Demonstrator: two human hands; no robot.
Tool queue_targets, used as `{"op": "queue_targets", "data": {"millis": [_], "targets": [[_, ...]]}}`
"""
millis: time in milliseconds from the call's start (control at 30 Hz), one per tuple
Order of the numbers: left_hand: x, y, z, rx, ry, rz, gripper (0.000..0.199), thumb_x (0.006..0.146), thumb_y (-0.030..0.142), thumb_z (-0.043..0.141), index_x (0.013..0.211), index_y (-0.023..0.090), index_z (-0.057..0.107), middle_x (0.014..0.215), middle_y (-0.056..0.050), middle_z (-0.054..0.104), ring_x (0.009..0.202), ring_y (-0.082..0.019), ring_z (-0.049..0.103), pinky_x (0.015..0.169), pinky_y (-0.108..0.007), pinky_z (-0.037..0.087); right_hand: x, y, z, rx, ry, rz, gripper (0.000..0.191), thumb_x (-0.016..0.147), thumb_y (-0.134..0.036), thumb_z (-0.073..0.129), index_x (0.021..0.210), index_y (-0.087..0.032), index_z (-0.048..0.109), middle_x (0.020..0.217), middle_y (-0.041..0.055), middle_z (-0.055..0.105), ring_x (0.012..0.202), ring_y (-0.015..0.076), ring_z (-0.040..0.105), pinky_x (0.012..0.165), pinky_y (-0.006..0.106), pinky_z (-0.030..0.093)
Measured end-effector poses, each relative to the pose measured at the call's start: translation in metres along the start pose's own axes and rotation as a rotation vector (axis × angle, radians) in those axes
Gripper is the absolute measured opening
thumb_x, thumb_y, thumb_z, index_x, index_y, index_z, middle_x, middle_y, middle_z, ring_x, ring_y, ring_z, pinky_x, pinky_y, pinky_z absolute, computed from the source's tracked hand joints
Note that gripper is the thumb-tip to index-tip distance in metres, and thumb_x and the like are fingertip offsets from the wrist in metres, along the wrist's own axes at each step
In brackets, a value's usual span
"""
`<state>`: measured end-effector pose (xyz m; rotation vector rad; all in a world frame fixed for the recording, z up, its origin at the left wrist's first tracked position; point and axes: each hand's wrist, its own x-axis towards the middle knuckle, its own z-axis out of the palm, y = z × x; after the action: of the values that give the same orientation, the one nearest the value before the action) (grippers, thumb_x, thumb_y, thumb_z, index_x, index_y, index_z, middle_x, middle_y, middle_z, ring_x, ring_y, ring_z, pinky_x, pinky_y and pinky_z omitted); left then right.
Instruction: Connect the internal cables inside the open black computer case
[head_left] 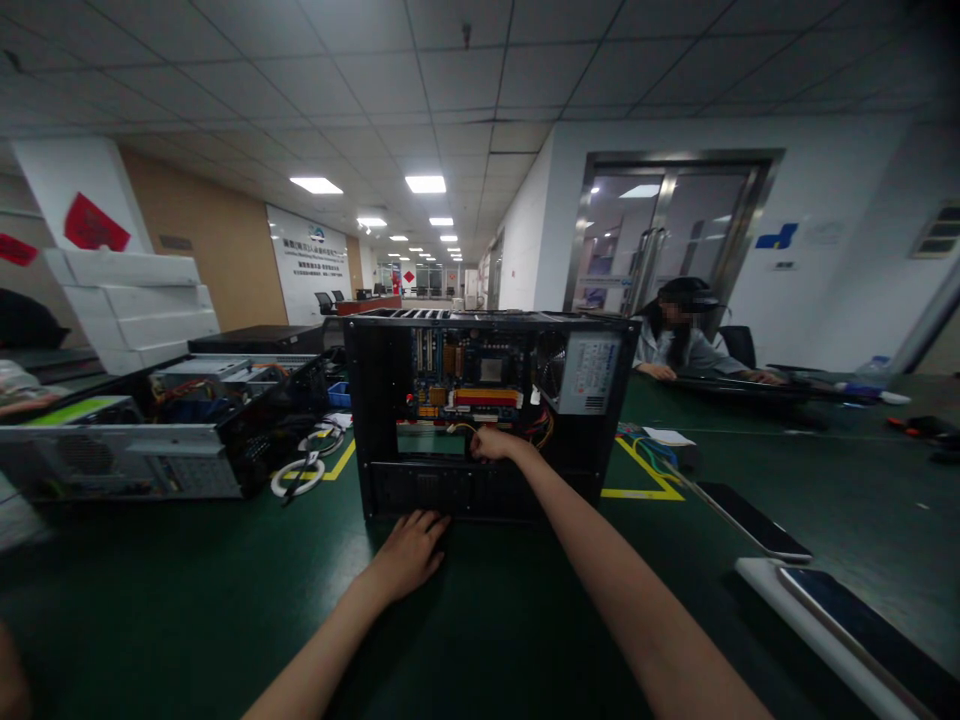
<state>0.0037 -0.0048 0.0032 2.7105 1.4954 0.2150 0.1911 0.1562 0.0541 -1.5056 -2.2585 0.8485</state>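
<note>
An opened black computer case (420,490) stands upright on the green table in front of me. Inside it are a motherboard (469,370) with red and yellow memory slots and a power supply (587,372) at the upper right. My right hand (491,445) reaches into the case below the motherboard, fingers closed on a thin light-coloured cable (461,428). The fingertips are partly in shadow. My left hand (411,550) lies on the table at the case's lower front edge, fingers stretched out and touching the bottom of the case.
Another opened computer case (150,455) lies at the left, beside coiled cables (300,475). White foam boxes (142,305) are stacked behind it. Phones (757,520) and a white slab (810,625) lie at the right. A person (679,335) sits across the table.
</note>
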Motion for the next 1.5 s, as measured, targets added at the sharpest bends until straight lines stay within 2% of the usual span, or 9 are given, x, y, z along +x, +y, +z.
{"op": "queue_targets", "data": {"millis": [100,267,400,600,867,1000,1167,1500], "targets": [[0.001,-0.002,0.003,0.007,0.001,0.001,0.049,0.076,0.027,0.039,0.123,0.024,0.028,0.121,-0.005,0.039,0.110,-0.022,0.033,0.092,-0.038,0.027,0.009,-0.004,0.006,-0.043,-0.009,0.076,0.005,0.057,-0.009,0.058,0.059,-0.014,0.059,0.051,0.0006,0.056,0.058,0.0153,0.056,0.057,0.023,0.043],[0.002,-0.004,0.007,0.015,0.004,-0.002,0.049,0.076,0.029,0.040,0.123,0.024,0.029,0.122,-0.005,0.038,0.110,-0.022,0.033,0.092,-0.039,0.027,0.014,-0.004,0.008,-0.285,-0.322,0.214,0.021,0.058,-0.018,0.058,0.078,-0.013,0.062,0.081,0.0058,0.063,0.072,0.0186,0.059,0.063,0.027,0.046],[0.001,-0.003,0.004,0.003,0.013,0.007,0.049,0.076,0.029,0.040,0.123,0.024,0.028,0.121,-0.005,0.039,0.109,-0.022,0.034,0.091,-0.038,0.027,0.014,0.002,0.005,-0.242,-0.388,0.280,0.021,0.060,-0.021,0.057,0.079,-0.014,0.063,0.080,0.0063,0.063,0.073,0.0191,0.060,0.065,0.028,0.046],[0.000,0.001,-0.001,-0.007,0.004,0.001,0.048,0.076,0.029,0.040,0.123,0.024,0.029,0.120,-0.005,0.040,0.110,-0.022,0.034,0.091,-0.038,0.028,0.017,0.009,0.007,-0.208,-0.339,0.269,0.018,0.057,-0.018,0.058,0.074,-0.014,0.063,0.077,0.0067,0.063,0.071,0.0206,0.059,0.064,0.030,0.046],[0.001,-0.001,0.001,-0.003,-0.007,-0.006,0.048,0.076,0.028,0.040,0.123,0.025,0.029,0.122,-0.005,0.038,0.111,-0.022,0.033,0.091,-0.038,0.027,0.009,0.006,0.009,-0.167,-0.100,0.096,0.007,0.059,-0.013,0.056,0.064,-0.013,0.061,0.072,0.0062,0.062,0.069,0.0193,0.058,0.060,0.027,0.044],[0.001,-0.002,0.003,0.004,0.009,-0.004,0.048,0.076,0.027,0.039,0.123,0.025,0.029,0.120,-0.005,0.039,0.110,-0.021,0.034,0.091,-0.038,0.028,0.002,-0.001,0.007,0.067,0.040,0.177,0.003,0.061,-0.010,0.057,0.060,-0.012,0.055,0.058,0.0034,0.057,0.059,0.0156,0.056,0.053,0.024,0.043],[0.002,-0.002,0.003,-0.002,-0.001,-0.009,0.048,0.076,0.028,0.039,0.123,0.025,0.028,0.121,-0.005,0.039,0.110,-0.022,0.034,0.090,-0.038,0.028,-0.002,-0.004,0.002,0.582,0.122,0.361,0.014,0.069,-0.015,0.053,0.083,-0.016,0.050,0.056,-0.0008,0.053,0.047,0.0109,0.053,0.050,0.026,0.045],[0.001,-0.004,0.004,0.019,0.031,0.010,0.047,0.076,0.027,0.039,0.122,0.024,0.030,0.118,-0.005,0.040,0.108,-0.021,0.035,0.089,-0.037,0.031,-0.004,0.012,-0.012,1.166,0.151,0.560,0.001,0.078,-0.018,0.042,0.077,-0.018,0.043,0.068,-0.0004,0.047,0.060,0.0113,0.055,0.057,0.029,0.046]]}}
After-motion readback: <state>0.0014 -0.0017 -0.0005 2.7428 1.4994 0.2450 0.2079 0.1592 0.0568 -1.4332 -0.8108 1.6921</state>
